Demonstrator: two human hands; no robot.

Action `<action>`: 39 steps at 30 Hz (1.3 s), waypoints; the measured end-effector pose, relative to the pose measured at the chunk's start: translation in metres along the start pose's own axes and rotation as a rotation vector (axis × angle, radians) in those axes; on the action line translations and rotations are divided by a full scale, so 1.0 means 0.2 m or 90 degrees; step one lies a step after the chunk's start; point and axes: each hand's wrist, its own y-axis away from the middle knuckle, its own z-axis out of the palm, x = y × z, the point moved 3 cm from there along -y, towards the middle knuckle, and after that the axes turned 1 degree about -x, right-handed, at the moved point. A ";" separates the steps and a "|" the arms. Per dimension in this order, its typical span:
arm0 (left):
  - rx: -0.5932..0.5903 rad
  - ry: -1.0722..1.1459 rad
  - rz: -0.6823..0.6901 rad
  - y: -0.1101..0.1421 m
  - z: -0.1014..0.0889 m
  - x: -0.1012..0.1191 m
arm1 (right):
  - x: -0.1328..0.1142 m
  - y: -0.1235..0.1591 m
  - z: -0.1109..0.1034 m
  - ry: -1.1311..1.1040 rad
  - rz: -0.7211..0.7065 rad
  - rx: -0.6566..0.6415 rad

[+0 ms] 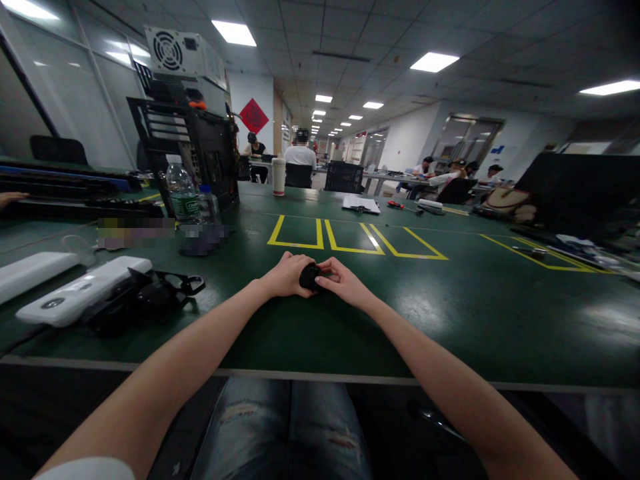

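Both my hands meet over the green tabletop (320,333), around a small round black object (310,276) whose kind I cannot make out. My left hand (287,275) wraps it from the left, thumb below and fingers over the top. From the right, my right hand (343,281) pinches its edge between thumb and fingers. Part of the object is hidden by my fingers. Just beyond my hands, yellow tape outlines (300,245) mark the table.
White power-bank-like devices (85,290) and a black strapped item (145,297) lie to the left. Behind them stand a clear plastic bottle (181,190) and an open computer case (200,147). A white cup (279,177), clipboard (361,204) and red-handled tool (395,205) are farther back.
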 end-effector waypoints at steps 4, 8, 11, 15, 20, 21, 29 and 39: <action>0.003 -0.003 0.003 0.00 0.00 0.00 | 0.02 0.00 0.00 0.007 0.025 0.003; 0.011 -0.014 0.003 0.00 0.01 -0.01 | 0.02 0.00 0.00 -0.006 0.008 -0.014; 0.009 -0.015 0.006 0.00 0.01 -0.01 | 0.01 0.00 0.01 -0.017 -0.015 -0.019; 0.008 -0.008 0.003 0.00 0.00 -0.01 | 0.00 0.00 0.00 -0.017 -0.012 -0.005; 0.000 -0.002 0.002 0.00 0.00 0.00 | 0.01 -0.01 0.00 0.004 0.009 0.014; -0.002 -0.002 0.000 0.00 0.00 0.00 | 0.02 -0.01 0.00 0.010 0.019 0.016; -0.005 -0.006 -0.007 0.00 0.00 -0.01 | -0.02 0.01 0.00 -0.022 -0.023 -0.025; -0.003 -0.007 -0.019 0.00 0.01 0.00 | 0.02 -0.01 0.00 0.002 0.011 0.010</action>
